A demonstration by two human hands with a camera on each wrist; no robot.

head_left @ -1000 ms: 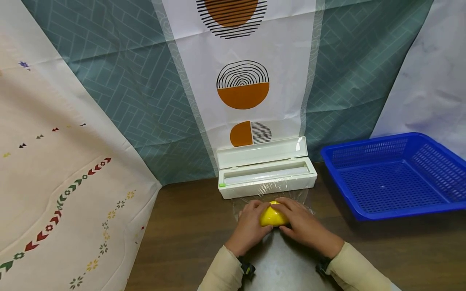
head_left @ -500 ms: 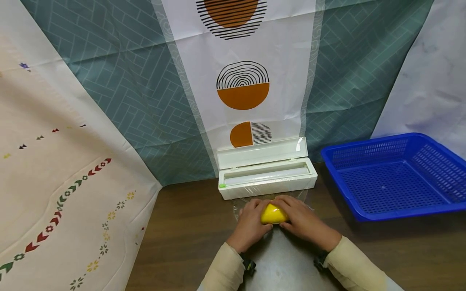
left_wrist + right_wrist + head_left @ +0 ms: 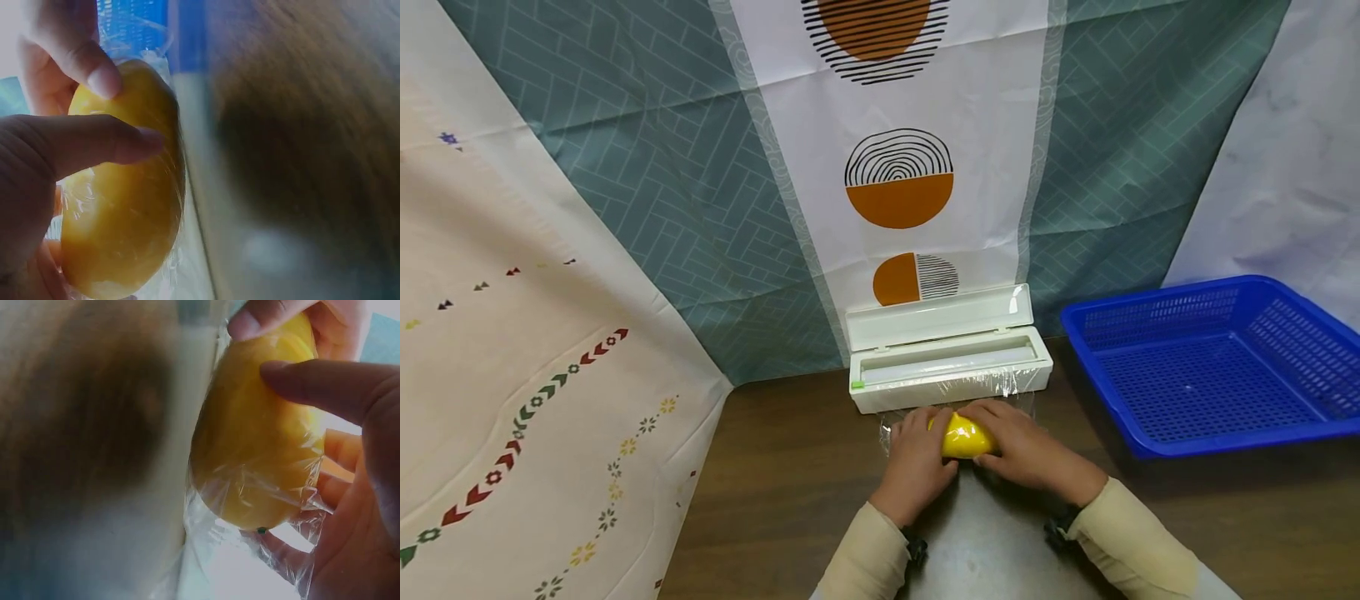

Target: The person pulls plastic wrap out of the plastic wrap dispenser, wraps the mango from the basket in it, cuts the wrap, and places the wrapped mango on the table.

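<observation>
An oblong, smooth yellow fruit [image 3: 967,438] is held between both hands, low in the middle of the head view. Clear cling film [image 3: 240,487] lies over its skin, wrinkled near one end. My left hand [image 3: 916,457] grips its left side, with the thumb [image 3: 119,142] pressed along the near face. From the right, my right hand [image 3: 1021,446] holds the other side, thumb [image 3: 312,384] across it and fingers behind. Just beyond the hands stands a white cling film dispenser [image 3: 951,390], lid up, a roll [image 3: 947,365] inside. Loose film spreads between dispenser and fruit.
A blue perforated plastic basket [image 3: 1093,367] stands at the right of the brown wooden table [image 3: 790,467]. A grey metallic surface [image 3: 981,542] lies below the forearms. Patterned cloths [image 3: 700,208] hang behind the table and at the left.
The hands and fruit have shifted slightly toward the dispenser. The left fingers have moved a little over the top of the fruit. The dispenser and basket stay put.
</observation>
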